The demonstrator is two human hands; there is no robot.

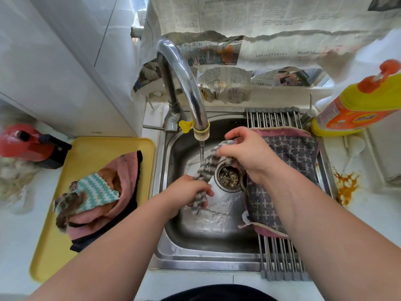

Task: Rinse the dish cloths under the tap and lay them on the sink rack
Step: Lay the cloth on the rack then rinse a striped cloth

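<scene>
A grey-and-white striped dish cloth (205, 164) is stretched between both my hands over the sink basin (208, 227). My left hand (186, 190) grips its lower end; my right hand (245, 153) grips its upper end. Water runs from the chrome tap (184, 83) onto the cloth's middle. A dark grey cross-patterned cloth with pink backing (293, 153) lies spread on the roll-up sink rack (273, 117) along the sink's right side. More cloths, a teal zigzag one (95, 190) over a pink one (125, 170), sit piled on the yellow tray (86, 146) at the left.
A yellow and orange detergent bottle (355, 105) stands at the right behind the rack. A red and black appliance (28, 144) sits at the far left. Newspaper covers the wall behind the tap. An orange stain (346, 185) marks the counter at the right. The drain strainer (230, 177) holds debris.
</scene>
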